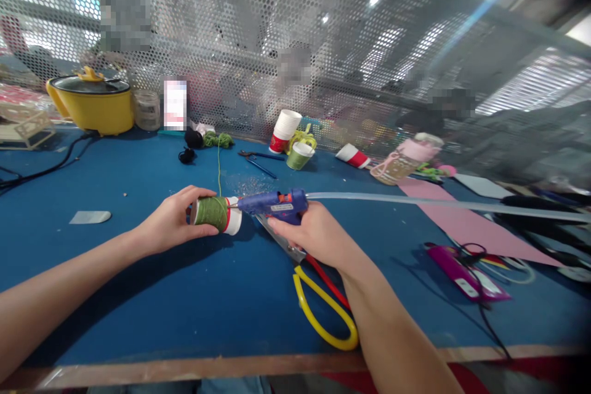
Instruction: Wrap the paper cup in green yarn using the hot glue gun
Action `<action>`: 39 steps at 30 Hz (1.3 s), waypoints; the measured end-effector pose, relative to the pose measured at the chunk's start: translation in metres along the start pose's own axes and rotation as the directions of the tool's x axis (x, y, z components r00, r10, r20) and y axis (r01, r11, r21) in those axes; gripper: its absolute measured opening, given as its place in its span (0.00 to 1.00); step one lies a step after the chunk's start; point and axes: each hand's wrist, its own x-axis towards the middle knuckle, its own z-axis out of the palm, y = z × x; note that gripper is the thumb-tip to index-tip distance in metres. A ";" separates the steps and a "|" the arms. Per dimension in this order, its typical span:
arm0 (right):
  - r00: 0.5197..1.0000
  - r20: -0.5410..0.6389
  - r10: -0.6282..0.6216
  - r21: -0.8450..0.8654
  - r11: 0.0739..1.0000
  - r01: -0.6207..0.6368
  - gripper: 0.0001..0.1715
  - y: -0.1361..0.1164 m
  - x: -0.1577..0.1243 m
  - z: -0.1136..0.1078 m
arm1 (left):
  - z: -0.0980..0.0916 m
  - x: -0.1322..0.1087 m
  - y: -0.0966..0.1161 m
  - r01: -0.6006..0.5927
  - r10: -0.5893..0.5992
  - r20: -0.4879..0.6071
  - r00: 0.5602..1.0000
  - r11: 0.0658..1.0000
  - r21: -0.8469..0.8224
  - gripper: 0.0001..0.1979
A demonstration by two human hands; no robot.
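Observation:
My left hand is closed around a paper cup lying on its side, most of it wound with green yarn. The cup's bare white and red end faces right. In my right hand is a blue hot glue gun, its nozzle at the edge of the yarn; whether it touches cannot be told. A long clear glue stick sticks out of the gun's back. From the cup a green strand runs up to a yarn bundle. Scissors with red and yellow handles lie beneath my right hand.
Pliers, a green-wrapped cup, stacked cups and a tipped cup are at the back. A yellow electric pot stands at left. To the right lie pink paper and a purple power strip with cords.

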 end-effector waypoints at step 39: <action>0.997 -0.067 -0.045 -0.111 0.993 0.037 0.14 -0.002 -0.001 0.001 | -0.003 -0.001 0.004 -0.187 0.181 0.056 0.982 0.974 0.131 0.23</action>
